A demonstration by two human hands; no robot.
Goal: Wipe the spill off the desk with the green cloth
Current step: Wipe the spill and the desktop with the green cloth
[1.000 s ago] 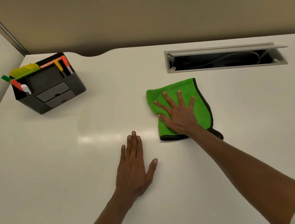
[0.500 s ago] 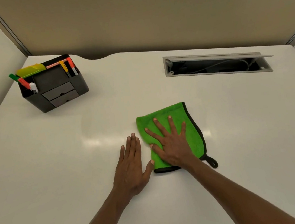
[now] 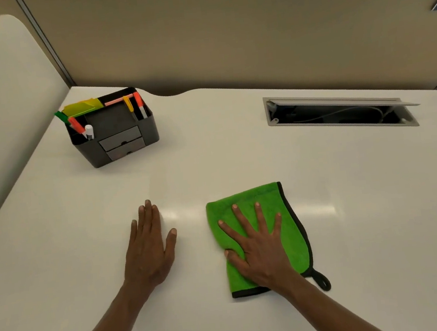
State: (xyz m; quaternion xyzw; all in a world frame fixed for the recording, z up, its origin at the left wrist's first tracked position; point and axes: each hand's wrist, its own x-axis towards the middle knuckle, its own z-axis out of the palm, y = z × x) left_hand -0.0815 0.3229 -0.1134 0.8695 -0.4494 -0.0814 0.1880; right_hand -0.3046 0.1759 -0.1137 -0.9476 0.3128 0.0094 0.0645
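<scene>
The green cloth (image 3: 294, 243), folded with a black hem and a black hanging loop, lies flat on the white desk (image 3: 366, 203) in front of me. My right hand (image 3: 259, 250) presses down on it, fingers spread and the thumb curled at the cloth's left edge. My left hand (image 3: 148, 252) rests palm down on the bare desk, a short gap to the left of the cloth, holding nothing. I see no liquid on the desk, only pale glare patches near the hands.
A dark desk organiser (image 3: 115, 130) with markers and small drawers stands at the back left. At the back right an open cable slot (image 3: 339, 114) is cut into the desk. Beige partition walls close off the back and left.
My right hand slid the cloth toward me from near the cable slot, up to my left thumb, then a little to the right. The left hand stayed flat.
</scene>
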